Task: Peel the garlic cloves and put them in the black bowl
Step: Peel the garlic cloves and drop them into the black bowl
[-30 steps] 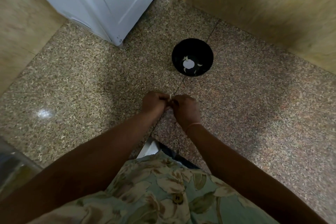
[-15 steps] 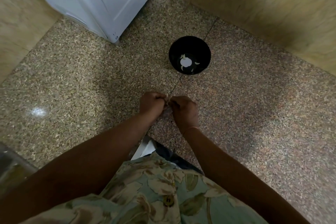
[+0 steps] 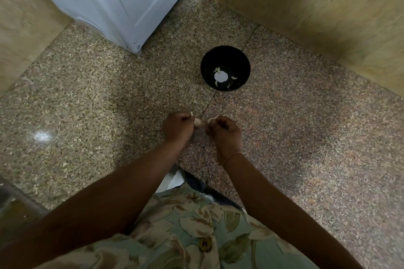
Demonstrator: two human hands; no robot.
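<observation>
A black bowl [image 3: 225,68] stands on the speckled floor ahead of me, with a few pale peeled cloves [image 3: 234,77] in its bottom beside a round white glare spot. Nearer to me, my left hand [image 3: 178,128] pinches a garlic piece [image 3: 197,122] at its fingertips. My right hand [image 3: 225,133] pinches a second pale garlic piece [image 3: 211,120]. A small gap separates the two pieces. Both hands hover above the floor seam, well short of the bowl.
A white appliance [image 3: 122,0] stands at the back left corner. Tan walls [image 3: 317,4] close off the back and right. Speckled stone floor [image 3: 306,137] spreads around the bowl. A dark object [image 3: 13,205] sits at the left edge.
My hands were pressed together on the garlic; now they have pulled slightly apart, each holding a piece. The view has shifted a little, so the bowl appears higher.
</observation>
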